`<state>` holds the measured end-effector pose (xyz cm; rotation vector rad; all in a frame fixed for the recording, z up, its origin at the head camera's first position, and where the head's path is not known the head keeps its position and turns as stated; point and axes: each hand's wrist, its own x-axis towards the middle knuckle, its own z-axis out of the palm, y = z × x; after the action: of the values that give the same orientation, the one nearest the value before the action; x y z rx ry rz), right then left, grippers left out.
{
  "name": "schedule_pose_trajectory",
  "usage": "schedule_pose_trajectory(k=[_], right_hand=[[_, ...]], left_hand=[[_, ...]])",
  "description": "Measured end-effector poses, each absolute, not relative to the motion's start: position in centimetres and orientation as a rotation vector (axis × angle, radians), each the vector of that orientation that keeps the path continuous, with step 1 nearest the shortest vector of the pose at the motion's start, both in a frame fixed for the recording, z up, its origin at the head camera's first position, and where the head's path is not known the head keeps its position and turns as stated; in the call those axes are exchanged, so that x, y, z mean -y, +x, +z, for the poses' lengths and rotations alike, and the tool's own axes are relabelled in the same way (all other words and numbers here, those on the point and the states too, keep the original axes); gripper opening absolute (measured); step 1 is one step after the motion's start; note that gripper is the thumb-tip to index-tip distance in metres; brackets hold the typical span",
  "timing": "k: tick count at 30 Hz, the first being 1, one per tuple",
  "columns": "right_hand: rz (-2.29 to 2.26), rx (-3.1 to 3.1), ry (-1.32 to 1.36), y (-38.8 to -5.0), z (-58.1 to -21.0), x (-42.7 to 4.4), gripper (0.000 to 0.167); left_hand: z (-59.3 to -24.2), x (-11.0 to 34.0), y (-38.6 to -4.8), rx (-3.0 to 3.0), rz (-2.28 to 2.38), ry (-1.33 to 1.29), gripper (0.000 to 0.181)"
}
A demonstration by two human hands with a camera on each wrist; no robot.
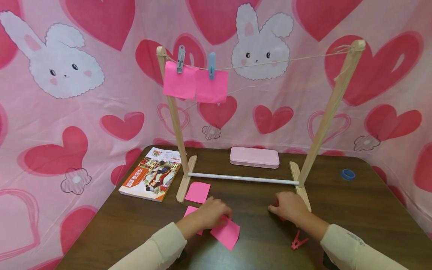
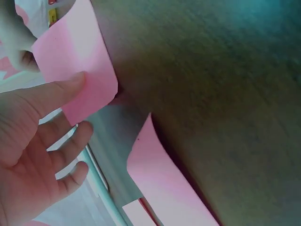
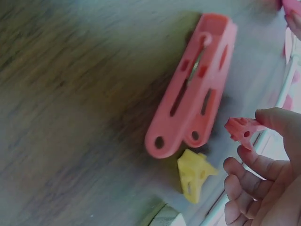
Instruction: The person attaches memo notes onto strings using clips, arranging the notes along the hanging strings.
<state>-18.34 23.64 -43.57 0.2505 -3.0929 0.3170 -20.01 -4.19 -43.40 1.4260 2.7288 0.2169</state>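
A pink note [image 1: 227,234] is pinched by the left hand [image 1: 213,213] over the table [image 1: 251,243], in front of the wooden stand [image 1: 177,131]; the thumb is laid on top, and the remaining fingers are bent and slightly parted. A red clothespin [image 3: 242,129] is pinched between the thumb and index finger of the right hand [image 1: 290,206], its other fingers loosely curled. Both forearms are stretched forward, palms turned inward.

Near the right hand, a second red clothespin [image 1: 296,244] and a yellow clothespin [image 3: 192,174] are seen on the table. One loose note [image 1: 198,192] lies by the stand's left foot; another loose note [image 1: 191,210] is partly covered by the left hand and forearm. The stand's right foot is partly hidden behind the right hand.

Two notes are hung side by side from the string [image 1: 303,58], held by a grey clothespin [image 1: 180,60] and a blue clothespin [image 1: 212,65]. An illustrated book [image 1: 152,180] bears white characters on orange, too small to be read. Farther back are placed a pink case [image 1: 254,156] and a blue tape roll [image 1: 348,177].
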Motion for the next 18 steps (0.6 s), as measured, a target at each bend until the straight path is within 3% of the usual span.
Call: schedule_pose_trajectory(k=[7, 18], right_hand=[[0.581, 3.041, 0.276, -18.1, -42.3, -22.9, 0.026], [0.868, 2.84, 0.616, -17.9, -40.3, -22.0, 0.015]], left_hand=[[-42.7, 3.9, -20.0, -2.546, 0.379, 1.338, 0.012], [-41.9, 3.8, -20.7, -2.296, 0.778, 1.283, 0.006]])
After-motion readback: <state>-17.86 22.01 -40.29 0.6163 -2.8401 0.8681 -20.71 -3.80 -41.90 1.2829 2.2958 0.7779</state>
